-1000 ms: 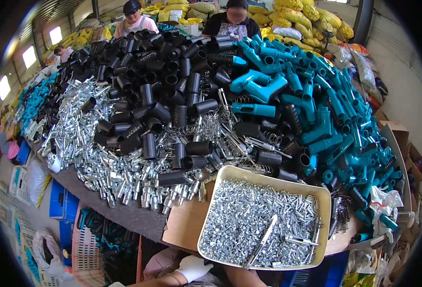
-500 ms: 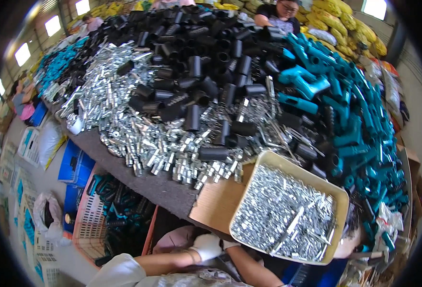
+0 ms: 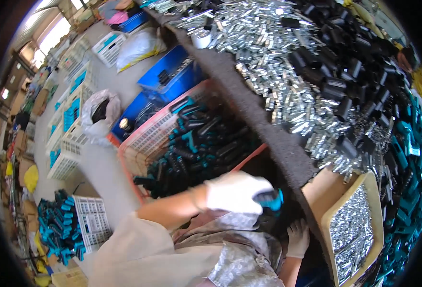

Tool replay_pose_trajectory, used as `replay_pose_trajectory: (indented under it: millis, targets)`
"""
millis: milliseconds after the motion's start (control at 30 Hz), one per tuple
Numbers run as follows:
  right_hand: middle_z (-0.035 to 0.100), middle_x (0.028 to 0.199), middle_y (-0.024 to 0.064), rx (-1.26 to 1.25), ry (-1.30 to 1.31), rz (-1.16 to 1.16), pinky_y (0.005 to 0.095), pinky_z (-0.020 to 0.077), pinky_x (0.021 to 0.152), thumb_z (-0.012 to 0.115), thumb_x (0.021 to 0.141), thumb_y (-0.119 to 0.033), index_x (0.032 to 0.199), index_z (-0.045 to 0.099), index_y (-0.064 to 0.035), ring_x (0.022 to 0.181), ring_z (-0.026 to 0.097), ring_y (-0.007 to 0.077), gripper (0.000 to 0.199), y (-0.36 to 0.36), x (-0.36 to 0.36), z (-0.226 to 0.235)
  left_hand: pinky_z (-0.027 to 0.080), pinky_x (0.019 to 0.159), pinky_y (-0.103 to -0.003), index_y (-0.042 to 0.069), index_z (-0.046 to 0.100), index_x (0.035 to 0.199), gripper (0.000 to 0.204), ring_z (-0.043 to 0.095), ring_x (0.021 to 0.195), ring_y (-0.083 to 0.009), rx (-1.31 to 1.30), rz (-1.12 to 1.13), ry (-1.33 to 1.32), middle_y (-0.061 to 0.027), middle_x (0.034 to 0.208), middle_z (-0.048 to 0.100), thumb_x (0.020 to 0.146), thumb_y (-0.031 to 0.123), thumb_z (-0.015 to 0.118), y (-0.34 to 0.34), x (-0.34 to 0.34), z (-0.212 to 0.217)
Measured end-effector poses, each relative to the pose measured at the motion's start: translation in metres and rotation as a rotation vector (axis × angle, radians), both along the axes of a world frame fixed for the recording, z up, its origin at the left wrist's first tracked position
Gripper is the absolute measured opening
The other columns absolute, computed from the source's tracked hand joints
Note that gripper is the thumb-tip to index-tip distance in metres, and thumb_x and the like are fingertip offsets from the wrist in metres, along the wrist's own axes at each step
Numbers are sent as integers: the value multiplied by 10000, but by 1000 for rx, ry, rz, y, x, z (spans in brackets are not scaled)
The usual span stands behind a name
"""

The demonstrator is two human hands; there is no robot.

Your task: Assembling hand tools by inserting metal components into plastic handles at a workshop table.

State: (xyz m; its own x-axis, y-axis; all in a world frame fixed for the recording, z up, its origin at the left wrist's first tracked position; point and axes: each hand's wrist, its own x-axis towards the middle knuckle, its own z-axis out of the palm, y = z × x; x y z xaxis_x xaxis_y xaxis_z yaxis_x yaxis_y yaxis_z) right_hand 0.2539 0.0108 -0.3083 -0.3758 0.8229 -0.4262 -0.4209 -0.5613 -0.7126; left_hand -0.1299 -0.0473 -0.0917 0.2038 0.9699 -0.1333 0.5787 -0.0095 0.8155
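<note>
My left hand [image 3: 234, 192], in a white glove, is closed round a black and teal tool-like part [image 3: 274, 200]. The hand is slightly smeared by motion, and the glove covers much of the part. It is over my lap, at the near edge of a red-rimmed crate [image 3: 141, 136]. Similar black and teal parts [image 3: 199, 138] are heaped in that crate. Lower right, below the table edge, my gloved right hand [image 3: 297, 239] has its fingers apart, and I see nothing in it.
The table edge [image 3: 249, 103] runs diagonally, with silver metal pieces [image 3: 273, 52] and black sleeves [image 3: 337, 88] piled behind it. A beige tray [image 3: 379, 225] of small metal pieces sits at the near right. Blue bins [image 3: 161, 76] and white crates [image 3: 92, 217] stand on the floor at left.
The view has swung left toward the crates. My hands, close together before, are now apart. My left hand has come up with a black and teal part in view.
</note>
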Motion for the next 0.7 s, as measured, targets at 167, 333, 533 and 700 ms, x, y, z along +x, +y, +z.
replay_pose_trajectory:
  millis: [167, 333, 533, 700]
  targets:
    - [575, 1246, 95, -64, 12, -57, 462, 409, 1017, 589, 982, -367, 1382, 523, -83, 1072, 544, 267, 495, -19, 36, -22, 512, 572, -237, -12, 593, 1275, 549, 605, 641, -62, -51, 581, 56, -41, 886, 661, 800, 185, 787, -93, -128, 87]
    - [593, 1185, 117, -163, -79, 89, 449, 427, 975, 603, 972, -354, 1370, 527, -64, 1042, 548, 262, 498, -16, 30, -31, 523, 703, -345, 18, 627, 1205, 489, 648, 700, -200, -53, 794, 372, -152, 795, 649, 753, 172, 730, -130, -182, 62]
    - [606, 1141, 87, -153, -118, -14, 417, 452, 919, 600, 975, -345, 1302, 565, -65, 1024, 550, 243, 431, -27, 20, -20, 524, 833, -491, 78, 630, 1199, 470, 669, 928, -413, -202, 1076, 740, -233, 983, 699, 782, 274, 727, -153, -212, -72]
    - [628, 1130, 124, -167, -105, -1, 445, 489, 879, 640, 949, -331, 1301, 579, -62, 1007, 592, 279, 447, -21, 15, -36, 452, 1009, -514, 66, 436, 1406, 640, 575, 1147, -462, -146, 1016, 840, -293, 1367, 520, 860, 291, 681, -168, -207, -244]
